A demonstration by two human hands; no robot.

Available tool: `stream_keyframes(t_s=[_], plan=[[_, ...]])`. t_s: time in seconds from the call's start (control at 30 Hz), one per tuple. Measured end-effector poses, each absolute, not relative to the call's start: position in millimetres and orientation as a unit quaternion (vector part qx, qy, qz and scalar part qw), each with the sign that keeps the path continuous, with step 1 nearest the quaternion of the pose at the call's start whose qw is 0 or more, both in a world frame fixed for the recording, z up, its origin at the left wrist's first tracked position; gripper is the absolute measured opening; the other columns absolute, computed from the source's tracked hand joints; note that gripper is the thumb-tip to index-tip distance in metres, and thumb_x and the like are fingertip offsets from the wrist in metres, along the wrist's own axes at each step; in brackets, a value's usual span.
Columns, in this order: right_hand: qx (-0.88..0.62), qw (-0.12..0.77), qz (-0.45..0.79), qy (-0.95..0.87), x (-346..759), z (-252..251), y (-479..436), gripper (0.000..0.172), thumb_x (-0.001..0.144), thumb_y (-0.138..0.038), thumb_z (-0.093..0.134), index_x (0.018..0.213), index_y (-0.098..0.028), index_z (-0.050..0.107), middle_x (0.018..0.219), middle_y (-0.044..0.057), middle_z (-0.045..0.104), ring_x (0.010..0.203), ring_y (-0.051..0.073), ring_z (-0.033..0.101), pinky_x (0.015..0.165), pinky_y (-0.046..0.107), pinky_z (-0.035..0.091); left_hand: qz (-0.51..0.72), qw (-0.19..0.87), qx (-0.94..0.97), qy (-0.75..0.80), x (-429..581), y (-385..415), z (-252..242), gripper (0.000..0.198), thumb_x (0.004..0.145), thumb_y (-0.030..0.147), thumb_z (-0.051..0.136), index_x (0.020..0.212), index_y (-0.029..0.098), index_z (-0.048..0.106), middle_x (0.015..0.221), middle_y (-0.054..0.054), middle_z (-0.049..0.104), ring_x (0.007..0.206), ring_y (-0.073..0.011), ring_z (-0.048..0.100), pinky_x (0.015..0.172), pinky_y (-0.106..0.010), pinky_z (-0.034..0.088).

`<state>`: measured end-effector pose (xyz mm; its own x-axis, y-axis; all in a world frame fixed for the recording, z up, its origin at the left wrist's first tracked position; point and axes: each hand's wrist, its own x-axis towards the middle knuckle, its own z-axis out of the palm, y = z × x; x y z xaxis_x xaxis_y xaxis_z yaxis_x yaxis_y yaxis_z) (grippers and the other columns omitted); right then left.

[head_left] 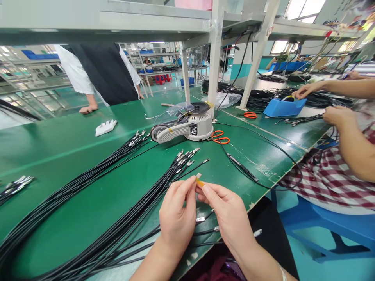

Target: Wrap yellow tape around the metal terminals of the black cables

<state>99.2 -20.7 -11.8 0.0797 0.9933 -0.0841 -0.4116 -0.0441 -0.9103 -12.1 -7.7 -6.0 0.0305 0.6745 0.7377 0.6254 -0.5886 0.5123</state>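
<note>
My left hand [179, 212] pinches a cable by its end, and the small metal connector [198, 175] sticks up past the fingertips. A short strip of amber tape [200, 182] lies against that connector, its other end pinched by my right hand [230, 210]. Both hands meet above the green table [88, 168], close to its front edge. Beneath them run a few loose black cables with metal plugs [200, 219]. To the left lies a thick bundle of black cables [146, 205] with silver ends.
Beyond my hands stands a grey tape dispenser [199, 127], with orange-handled scissors [221, 138] and a black utility knife [242, 168] nearby. Another cable bundle [79, 181] and a white glove [106, 127] lie left. A co-worker's hands [340, 115] work beside a blue dispenser [284, 107]. Another person stands opposite.
</note>
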Motion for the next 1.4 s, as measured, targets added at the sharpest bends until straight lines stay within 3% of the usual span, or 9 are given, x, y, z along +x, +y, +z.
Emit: stream_keyframes(t_s=[0.23,0.37,0.5,0.63,0.9,1.17,1.3,1.4], plan=[[-0.385,0.611,0.622,-0.302,101,-13,-24,0.031,0.084,-0.039,0.062,0.105,-0.017,0.070,0.105,0.011,0.071,0.095,0.025,0.067,0.088,0.043,0.052,0.520,-0.001,0.719,0.461,-13,-8,-4,0.021,0.083,0.008,0.056,0.100,0.019,0.062,0.090,-0.003,0.066,0.080,-0.0122,0.064,0.073,-0.025,0.054],[-0.401,0.615,0.623,-0.271,102,-8,-23,0.041,0.082,-0.044,0.062,0.113,-0.017,0.062,0.105,0.012,0.070,0.094,0.025,0.067,0.080,0.040,0.054,0.524,-0.010,0.715,0.463,-13,-7,-3,0.017,0.084,0.010,0.057,0.098,0.019,0.061,0.088,-0.003,0.066,0.078,-0.0124,0.063,0.067,-0.024,0.054],[-0.433,0.593,0.591,-0.333,100,-2,-17,0.036,0.075,-0.044,0.069,0.096,-0.016,0.063,0.092,0.007,0.069,0.087,0.021,0.064,0.077,0.035,0.053,0.508,-0.020,0.729,0.459,-14,-7,-7,0.020,0.083,0.009,0.057,0.101,0.019,0.060,0.089,-0.004,0.064,0.078,-0.0125,0.061,0.066,-0.024,0.052],[-0.440,0.586,0.572,-0.369,97,-6,-13,0.025,0.079,-0.040,0.066,0.082,-0.016,0.062,0.077,0.002,0.065,0.075,0.016,0.060,0.074,0.032,0.051,0.508,-0.003,0.724,0.467,-14,-7,-8,0.017,0.083,0.010,0.058,0.098,0.018,0.059,0.087,-0.003,0.063,0.076,-0.0123,0.060,0.063,-0.024,0.051],[-0.472,0.583,0.542,-0.379,99,-6,-13,0.023,0.079,-0.040,0.065,0.079,-0.017,0.063,0.071,-0.001,0.062,0.067,0.014,0.057,0.067,0.027,0.046,0.481,0.040,0.724,0.493,-16,-5,-2,0.006,0.084,0.014,0.058,0.088,0.018,0.061,0.081,-0.001,0.061,0.068,-0.0100,0.057,0.060,-0.022,0.048],[-0.459,0.603,0.529,-0.382,98,-2,-19,0.018,0.079,-0.036,0.066,0.076,-0.018,0.064,0.075,0.000,0.066,0.073,0.015,0.060,0.072,0.027,0.048,0.480,0.067,0.713,0.506,-15,-9,-1,0.008,0.085,0.016,0.057,0.087,0.020,0.063,0.077,0.000,0.060,0.067,-0.0112,0.056,0.058,-0.023,0.047],[-0.423,0.631,0.532,-0.375,96,-2,-25,0.013,0.080,-0.031,0.065,0.076,-0.019,0.065,0.094,0.003,0.069,0.092,0.018,0.063,0.082,0.029,0.049,0.492,0.075,0.699,0.513,-12,-12,0,0.006,0.084,0.017,0.057,0.087,0.021,0.062,0.075,0.001,0.061,0.064,-0.0113,0.056,0.056,-0.023,0.046],[-0.420,0.632,0.541,-0.363,95,-3,-27,0.012,0.080,-0.031,0.065,0.076,-0.019,0.066,0.098,0.005,0.070,0.099,0.021,0.062,0.086,0.032,0.049,0.499,0.075,0.701,0.504,-12,-12,-1,0.006,0.085,0.017,0.057,0.088,0.021,0.061,0.076,0.001,0.062,0.064,-0.0109,0.057,0.058,-0.023,0.047]])
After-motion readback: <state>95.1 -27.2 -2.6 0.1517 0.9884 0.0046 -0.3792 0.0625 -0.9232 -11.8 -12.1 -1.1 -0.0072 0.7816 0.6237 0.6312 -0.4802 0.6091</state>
